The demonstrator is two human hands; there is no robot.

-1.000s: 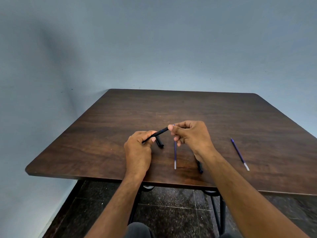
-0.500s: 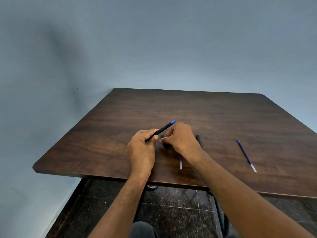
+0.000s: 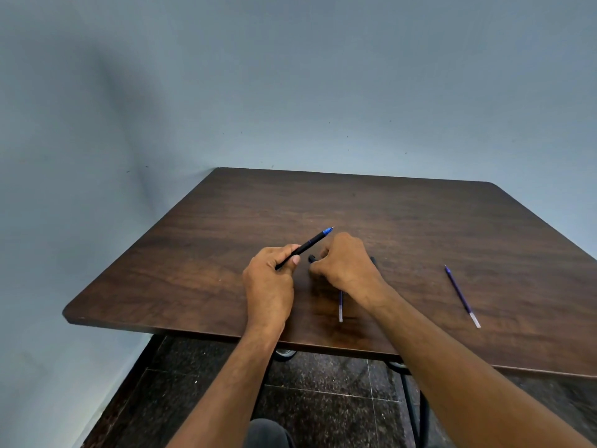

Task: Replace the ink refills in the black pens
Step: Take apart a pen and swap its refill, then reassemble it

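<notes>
A black pen [image 3: 305, 247] is being pinched between the thumb and curled fingers of the left hand [image 3: 269, 281], its barrel slanting up and to the right so that the blue tip [image 3: 328, 230] is being held just beyond the knuckles of the right hand [image 3: 345, 265]. The right hand is being kept curled low over the table [image 3: 200, 260], and a small black pen piece [image 3: 312, 258] is being closed on by its fingertips; how firmly it is being gripped cannot be told. One refill [image 3: 340, 306] is lying partly hidden under the right wrist, pointing toward the near edge. A second refill [image 3: 462, 295] is lying well apart to the right, slanted, its pale end nearer.
</notes>
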